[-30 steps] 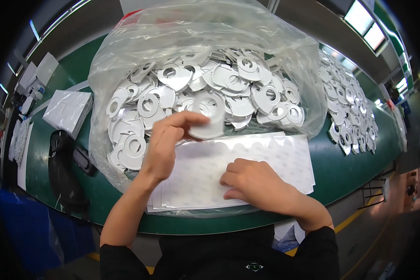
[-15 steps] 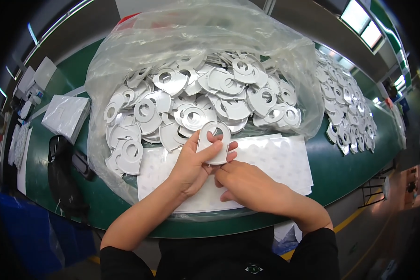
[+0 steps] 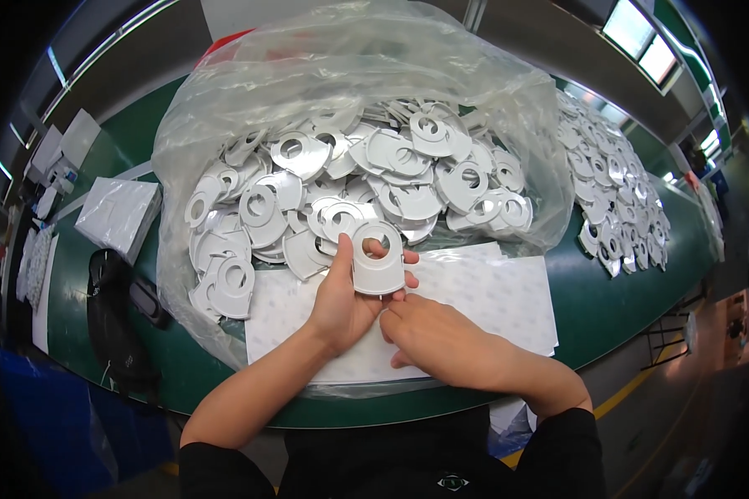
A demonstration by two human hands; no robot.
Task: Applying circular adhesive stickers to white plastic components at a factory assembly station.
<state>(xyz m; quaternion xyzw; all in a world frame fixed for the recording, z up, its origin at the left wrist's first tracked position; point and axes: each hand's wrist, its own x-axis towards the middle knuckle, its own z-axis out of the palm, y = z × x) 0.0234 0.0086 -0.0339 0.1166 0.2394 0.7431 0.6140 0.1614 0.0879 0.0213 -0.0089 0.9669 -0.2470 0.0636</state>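
Note:
A white plastic part with a round hole (image 3: 379,278) lies face up in my left hand (image 3: 341,309). My left thumb runs along its left edge, and the other fingers curl behind it, one showing through the hole. Just below the part's lower edge, my right hand (image 3: 445,337) has its fingers curled together. Whatever they pinch, if anything, is hidden. Beyond both hands a heap of similar white parts (image 3: 391,158) fills an opened clear plastic bag (image 3: 250,83). Under my hands are white sheets (image 3: 491,308) with faint spots.
A second pile of white parts (image 3: 616,183) lies on the green table (image 3: 632,303) at the right. On the left are a wrapped white pack (image 3: 116,212), a black pouch (image 3: 116,324) and a small dark device (image 3: 147,301).
My left thumb has moved off the part's face to its left edge, leaving the front bare. The right hand has shifted slightly downward, still beside the part's lower edge.

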